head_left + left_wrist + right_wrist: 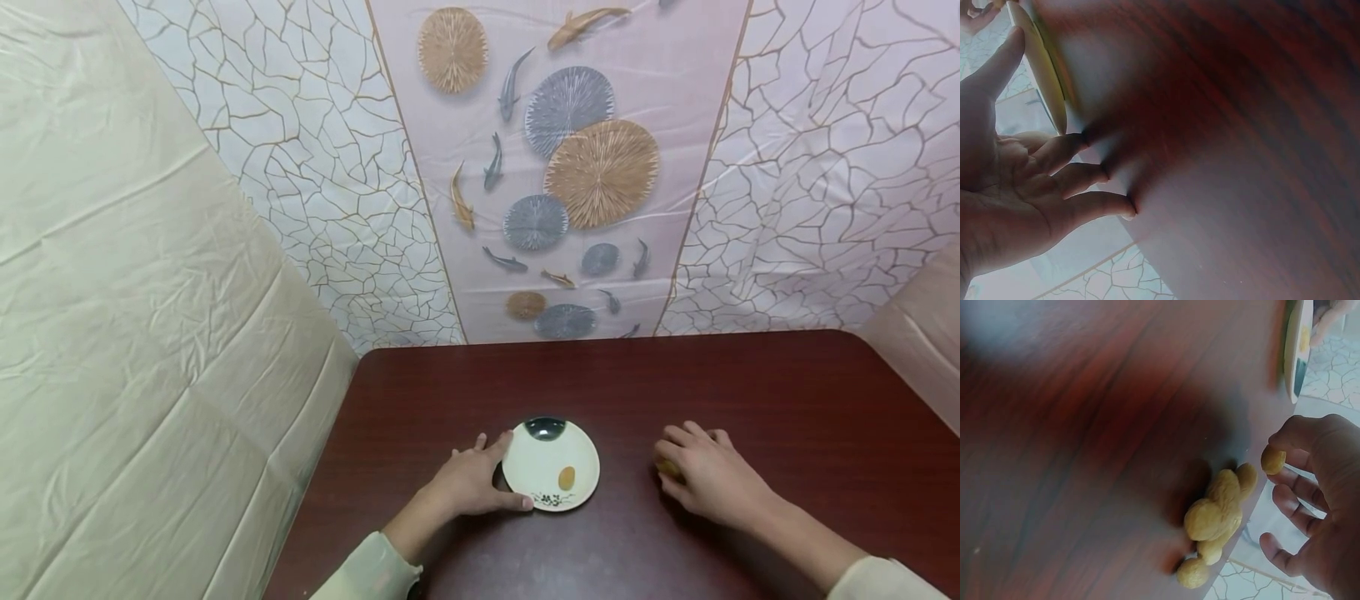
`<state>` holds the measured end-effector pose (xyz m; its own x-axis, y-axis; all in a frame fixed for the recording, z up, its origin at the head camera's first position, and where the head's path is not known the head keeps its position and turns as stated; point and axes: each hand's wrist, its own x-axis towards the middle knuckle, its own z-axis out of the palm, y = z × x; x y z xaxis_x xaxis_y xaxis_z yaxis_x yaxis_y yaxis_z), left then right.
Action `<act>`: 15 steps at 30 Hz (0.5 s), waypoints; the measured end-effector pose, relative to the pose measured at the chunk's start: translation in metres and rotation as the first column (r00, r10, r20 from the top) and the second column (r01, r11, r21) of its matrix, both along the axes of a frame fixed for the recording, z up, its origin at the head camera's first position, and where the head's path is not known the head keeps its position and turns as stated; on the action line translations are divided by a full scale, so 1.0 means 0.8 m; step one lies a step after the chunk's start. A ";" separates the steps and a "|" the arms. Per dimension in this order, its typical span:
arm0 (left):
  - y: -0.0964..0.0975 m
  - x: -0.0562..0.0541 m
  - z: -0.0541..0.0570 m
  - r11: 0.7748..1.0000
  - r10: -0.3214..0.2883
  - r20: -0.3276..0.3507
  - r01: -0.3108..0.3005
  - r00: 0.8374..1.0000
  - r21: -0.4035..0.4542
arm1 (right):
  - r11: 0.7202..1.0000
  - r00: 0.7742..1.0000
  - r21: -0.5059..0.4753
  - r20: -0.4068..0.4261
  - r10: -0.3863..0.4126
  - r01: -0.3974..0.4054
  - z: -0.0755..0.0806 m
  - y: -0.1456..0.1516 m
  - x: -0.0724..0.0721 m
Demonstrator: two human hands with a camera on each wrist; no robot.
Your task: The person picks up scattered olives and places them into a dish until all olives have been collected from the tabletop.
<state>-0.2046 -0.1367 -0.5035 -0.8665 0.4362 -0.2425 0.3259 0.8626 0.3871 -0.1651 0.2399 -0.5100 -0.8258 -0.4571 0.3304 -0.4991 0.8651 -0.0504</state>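
A white round plate [536,462] with a dark glazed patch and small painted flowers lies on the table. One yellow-brown oval piece [567,477] sits on it. My left hand [476,479] rests at the plate's left side, thumb and index finger spread along the rim, the other fingertips down at the tabletop. Off to the plate's right, my right hand [708,467] pinches a small yellow-brown oval piece [1273,460] between thumb and finger. Just beside it lies a cluster of similar wrinkled, rounded pieces [1205,520], mostly hidden by the hand in the head view.
The dark red wood-grain table [465,375] has rounded far corners. Behind it hangs a patterned cloth [562,275] with fish and round leaf shapes. A pale quilted drape [165,333] stands along the left edge.
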 end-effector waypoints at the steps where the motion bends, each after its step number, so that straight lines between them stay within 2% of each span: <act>1: 0.000 0.000 0.000 1.000 -0.001 -0.002 0.001 1.000 0.000 | 1.000 1.000 -0.004 0.002 0.001 -0.001 0.000 -0.002 -0.001; 6: -0.001 0.000 -0.003 1.000 -0.003 -0.004 0.003 1.000 0.003 | 0.999 1.000 -0.038 0.001 0.023 -0.023 -0.001 -0.013 -0.006; 15: -0.002 -0.003 -0.004 1.000 -0.001 0.002 0.001 1.000 0.006 | 0.993 0.992 -0.073 -0.092 0.089 -0.095 0.001 -0.031 -0.015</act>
<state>-0.2067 -0.1381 -0.5070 -0.8656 0.4387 -0.2414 0.3262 0.8598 0.3929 -0.1774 0.2154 -0.5089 -0.7475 -0.5004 0.4369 -0.5818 0.8105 -0.0672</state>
